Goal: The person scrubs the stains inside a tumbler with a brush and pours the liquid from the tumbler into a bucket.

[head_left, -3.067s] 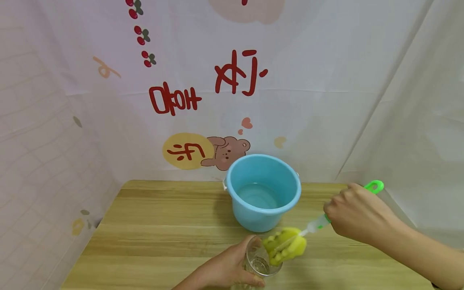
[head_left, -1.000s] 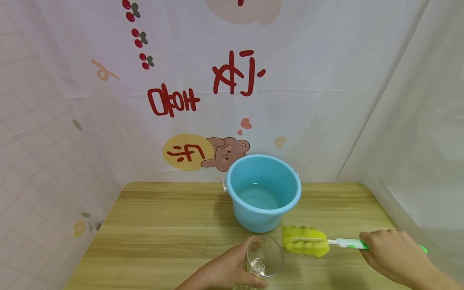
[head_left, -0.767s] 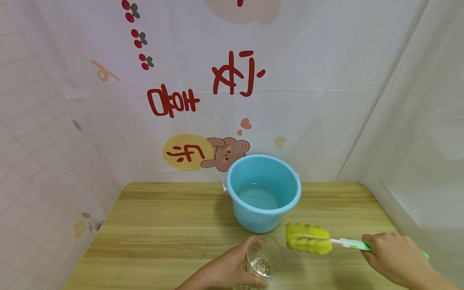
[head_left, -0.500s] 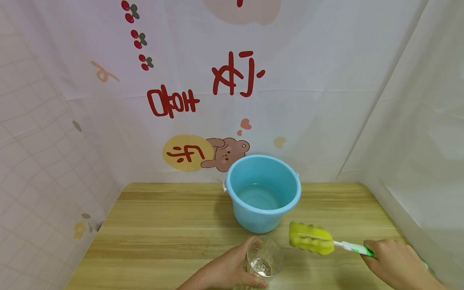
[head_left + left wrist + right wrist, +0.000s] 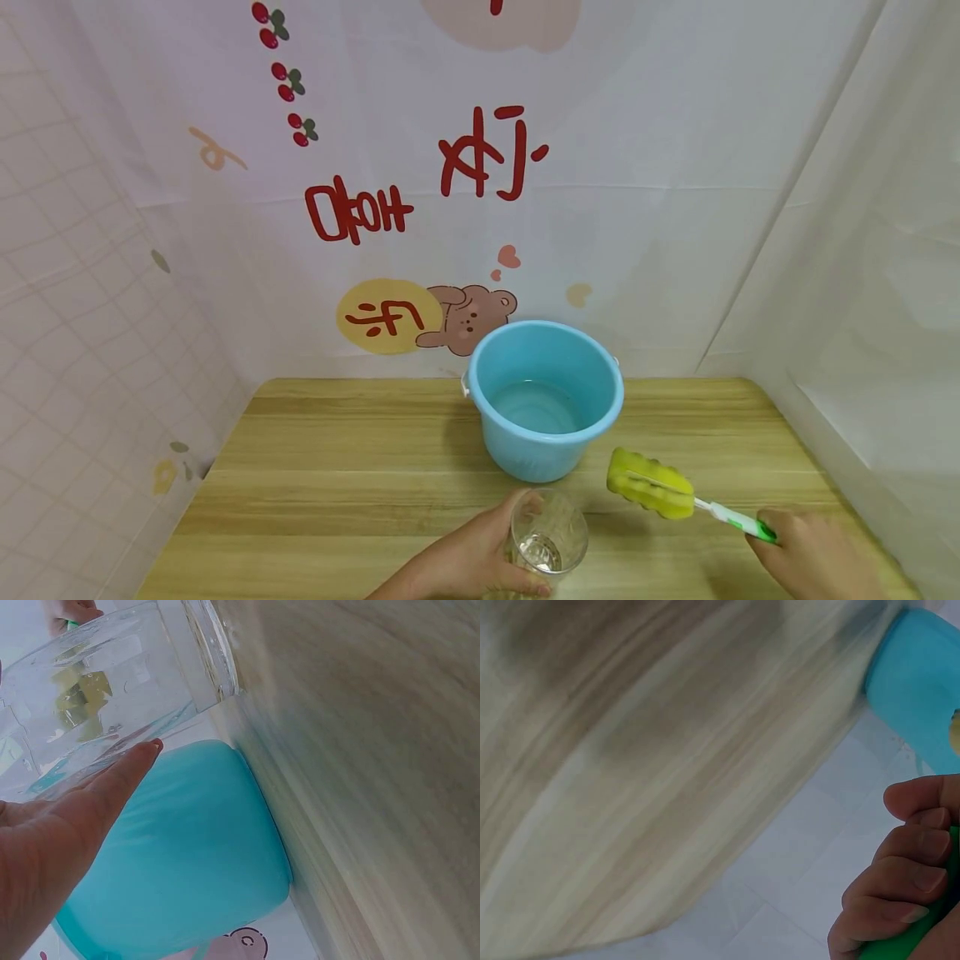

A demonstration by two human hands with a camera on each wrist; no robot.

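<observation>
Brush [image 5: 720, 511], earlier over the glass [image 5: 553, 529], now hangs apart at its two o'clock. Right hand [image 5: 813, 552] clenches the handle [image 5: 750, 527], sponge [image 5: 649, 485] toward ten; left hand [image 5: 483, 554] clasps the glass.

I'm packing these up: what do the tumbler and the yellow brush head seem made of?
Tumbler: probably glass, though clear plastic is possible; transparent and glossy, with bright reflections. Brush head: likely sponge foam, matte, judging by its thick, wavy-edged body.

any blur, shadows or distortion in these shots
Head view: the right hand is smeared, with soft shadow on the table below the yellow brush; left wrist view: the glass breaks up the brush seen through it; right wrist view: dim, table grain blurred.
</observation>
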